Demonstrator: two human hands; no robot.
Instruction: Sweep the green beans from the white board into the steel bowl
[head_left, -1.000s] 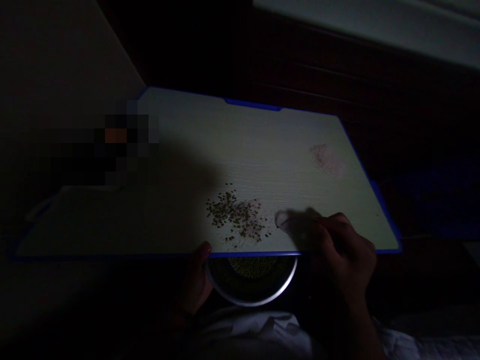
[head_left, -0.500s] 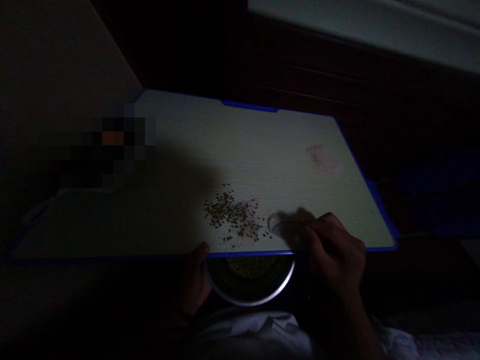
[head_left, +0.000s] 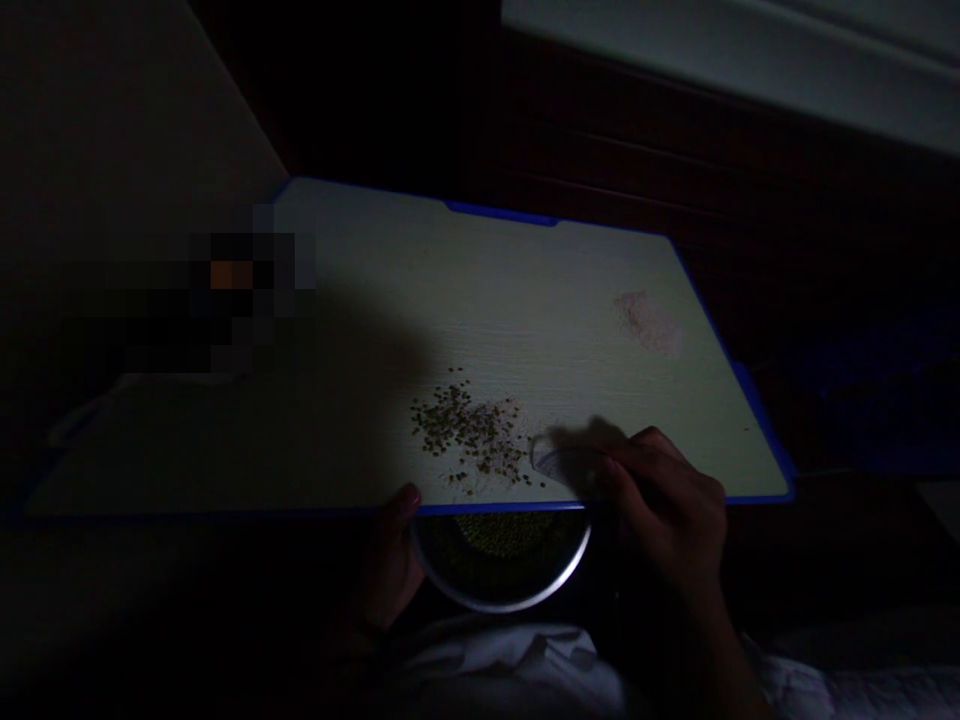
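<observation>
Since half a second ago our right hand has slid left, its small pale scraper now touching the one seed pile on the worktop. Its grip is closed on the scraper. Our left hand clasps the one bowl under the near edge. One pink patch lies well apart.

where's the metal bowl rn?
In the head view the metal bowl sits at bottom centre, just below the near blue edge of the board. The left hand holds its left rim, and the right hand is to its right.
</observation>
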